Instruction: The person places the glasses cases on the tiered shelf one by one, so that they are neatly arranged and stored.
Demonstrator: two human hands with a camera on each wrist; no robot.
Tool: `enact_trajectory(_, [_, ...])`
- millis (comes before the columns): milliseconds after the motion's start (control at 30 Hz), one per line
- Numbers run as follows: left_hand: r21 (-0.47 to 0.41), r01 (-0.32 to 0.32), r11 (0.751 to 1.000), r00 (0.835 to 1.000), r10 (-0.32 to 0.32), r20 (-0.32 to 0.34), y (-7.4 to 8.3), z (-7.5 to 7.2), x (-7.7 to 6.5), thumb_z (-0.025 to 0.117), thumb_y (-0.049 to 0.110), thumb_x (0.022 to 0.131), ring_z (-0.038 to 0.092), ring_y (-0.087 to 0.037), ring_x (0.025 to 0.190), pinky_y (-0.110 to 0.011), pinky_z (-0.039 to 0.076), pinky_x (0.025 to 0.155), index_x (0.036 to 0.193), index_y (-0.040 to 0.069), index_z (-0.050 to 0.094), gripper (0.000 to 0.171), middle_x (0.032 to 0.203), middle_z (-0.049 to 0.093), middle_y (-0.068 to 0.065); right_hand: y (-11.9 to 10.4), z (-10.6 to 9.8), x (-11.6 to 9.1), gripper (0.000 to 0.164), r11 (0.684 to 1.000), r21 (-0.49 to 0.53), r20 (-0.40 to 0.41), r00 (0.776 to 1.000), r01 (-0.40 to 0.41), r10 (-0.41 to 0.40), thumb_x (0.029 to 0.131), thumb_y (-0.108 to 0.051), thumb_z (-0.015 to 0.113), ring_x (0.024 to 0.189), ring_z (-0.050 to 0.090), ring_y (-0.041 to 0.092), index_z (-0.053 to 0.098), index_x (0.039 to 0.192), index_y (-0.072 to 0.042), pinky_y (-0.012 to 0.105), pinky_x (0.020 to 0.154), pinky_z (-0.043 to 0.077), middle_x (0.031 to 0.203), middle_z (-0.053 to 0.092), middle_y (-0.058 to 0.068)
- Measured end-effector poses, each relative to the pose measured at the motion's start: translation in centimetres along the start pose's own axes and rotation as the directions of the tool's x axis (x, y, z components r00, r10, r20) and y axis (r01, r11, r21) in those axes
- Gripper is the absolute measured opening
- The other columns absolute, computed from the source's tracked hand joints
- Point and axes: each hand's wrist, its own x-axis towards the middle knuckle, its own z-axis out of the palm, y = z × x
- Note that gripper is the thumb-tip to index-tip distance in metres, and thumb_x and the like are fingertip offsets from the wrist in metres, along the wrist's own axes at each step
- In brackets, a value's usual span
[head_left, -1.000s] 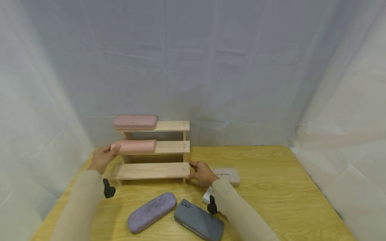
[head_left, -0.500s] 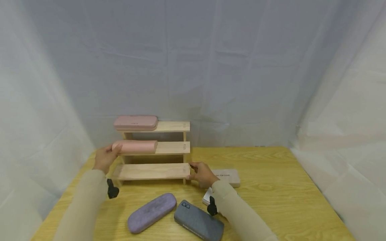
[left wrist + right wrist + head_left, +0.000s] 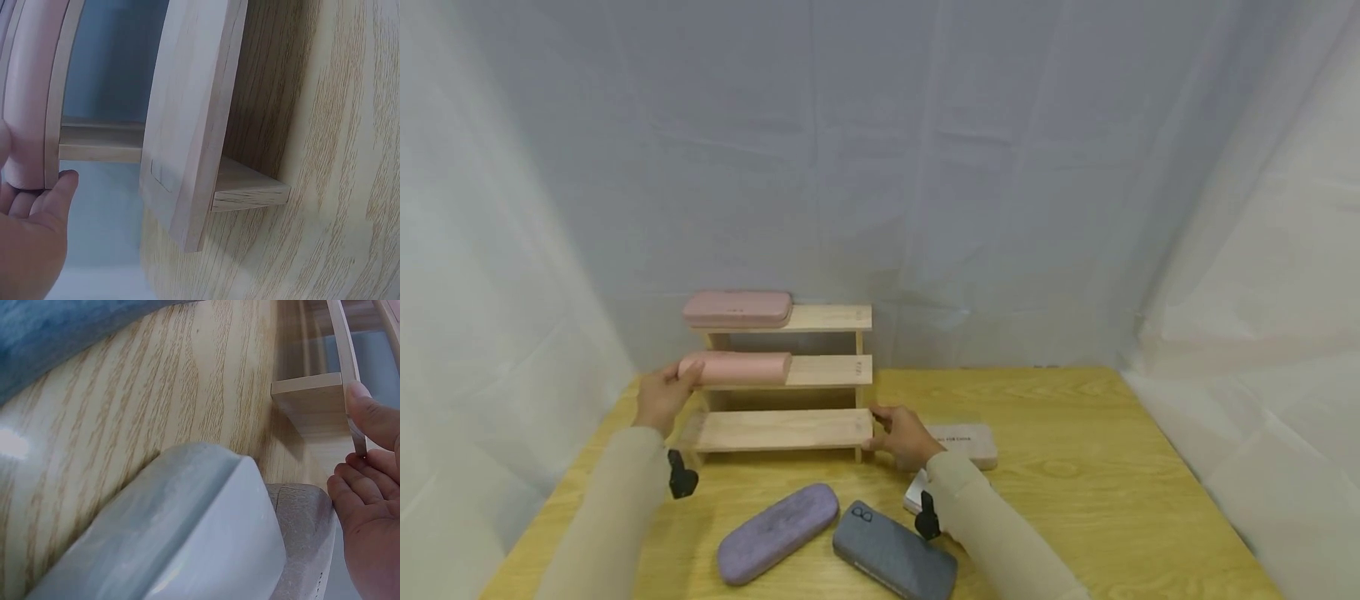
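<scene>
A three-tier wooden display rack (image 3: 820,427) stands toward the left of the table. My left hand (image 3: 662,397) holds the left end of a pink glasses case (image 3: 745,367) lying on the middle tier. In the left wrist view its fingers (image 3: 62,190) curl at the case's end, beside the end of the shelf board. With thumb and fingers, my right hand (image 3: 904,435) grips the right end of the bottom tier; the right wrist view shows the thumb (image 3: 375,419) on the board. A dusty-pink hard glasses case (image 3: 737,308) lies on the top tier, at its left.
In front of the rack lie a purple glasses case (image 3: 778,533) and a grey-blue one (image 3: 895,550). A beige case with lettering (image 3: 973,442) and a white case (image 3: 914,492), partly hidden, lie around the right forearm. Pale sheets hang at the back and sides.
The pink glasses case on the middle tier has slid slightly right, the left hand moving with it. The right hand keeps its grip on the rack. The head view has tilted a little.
</scene>
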Motion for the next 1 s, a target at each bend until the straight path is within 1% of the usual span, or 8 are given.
enact_trajectory(200, [0.005,0.028,1.000,1.000,-0.028,-0.010,-0.1,-0.7,-0.5,0.047,0.051,0.096,0.035,-0.043,0.133,-0.051,0.035,0.106,0.147,-0.003,0.030,0.076,0.146,0.035,-0.029,-0.1,0.2,0.2,0.072,1.000,0.013,0.024,1.000,0.013,-0.013,0.084,-0.007,0.074,0.135,0.037,0.034,0.036,0.144,0.005,0.041,0.107,0.036,0.149,0.036,0.020])
enact_trajectory(333, [-0.029,0.011,1.000,1.000,-0.011,0.003,0.0,-1.1,-0.8,0.049,0.050,0.095,0.035,-0.040,0.134,-0.048,0.036,0.107,0.148,-0.002,0.028,0.077,0.148,0.033,-0.027,-0.1,0.1,0.4,0.072,1.000,0.013,0.023,1.000,0.009,-0.009,0.084,-0.008,0.073,0.136,0.036,0.034,0.035,0.145,0.004,0.040,0.107,0.035,0.149,0.036,0.019])
enact_trajectory(467, [-0.070,-0.004,0.998,1.000,0.006,0.021,0.2,-1.5,-1.2,0.049,0.049,0.096,0.036,-0.039,0.134,-0.045,0.036,0.106,0.149,-0.002,0.024,0.078,0.150,0.030,-0.026,0.3,0.0,0.6,0.072,1.000,0.009,0.018,0.999,0.030,-0.030,0.084,-0.008,0.074,0.135,0.037,0.035,0.036,0.144,0.005,0.041,0.106,0.036,0.148,0.038,0.020])
enact_trajectory(567, [-0.077,-0.011,0.997,0.999,0.014,0.035,0.3,-2.0,-1.7,0.049,0.049,0.096,0.035,-0.038,0.135,-0.044,0.036,0.106,0.150,-0.003,0.022,0.079,0.151,0.029,-0.023,0.4,0.0,0.7,0.073,0.999,0.006,0.020,0.999,0.049,-0.049,0.083,-0.008,0.074,0.134,0.037,0.036,0.036,0.143,0.006,0.042,0.106,0.036,0.147,0.037,0.021])
enact_trajectory(700, [-0.054,-0.026,0.998,0.997,0.030,0.067,0.3,-2.7,-2.7,0.047,0.048,0.097,0.032,-0.039,0.136,-0.046,0.034,0.107,0.150,-0.004,0.019,0.079,0.152,0.027,-0.023,0.5,0.0,0.7,0.072,0.998,-0.009,0.023,0.998,0.063,-0.062,0.084,-0.008,0.074,0.134,0.037,0.036,0.035,0.143,0.007,0.042,0.106,0.036,0.148,0.037,0.021])
enact_trajectory(867, [-0.011,-0.039,0.999,0.996,0.039,0.084,0.0,-3.6,-4.3,0.047,0.051,0.096,0.031,-0.042,0.136,-0.051,0.033,0.107,0.150,-0.005,0.018,0.083,0.151,0.028,-0.026,0.3,-0.1,0.6,0.071,0.998,-0.026,0.023,0.998,0.062,-0.061,0.084,-0.008,0.073,0.134,0.037,0.035,0.036,0.144,0.006,0.041,0.106,0.036,0.148,0.036,0.021])
enact_trajectory(1000, [0.014,-0.051,0.999,0.992,0.049,0.119,-0.3,-4.0,-5.7,0.047,0.051,0.097,0.033,-0.042,0.135,-0.050,0.033,0.107,0.149,-0.007,0.019,0.083,0.148,0.030,-0.029,0.1,-0.1,0.4,0.071,0.998,-0.011,0.030,0.998,0.054,-0.054,0.085,-0.008,0.072,0.135,0.036,0.034,0.035,0.144,0.005,0.041,0.107,0.035,0.149,0.035,0.020])
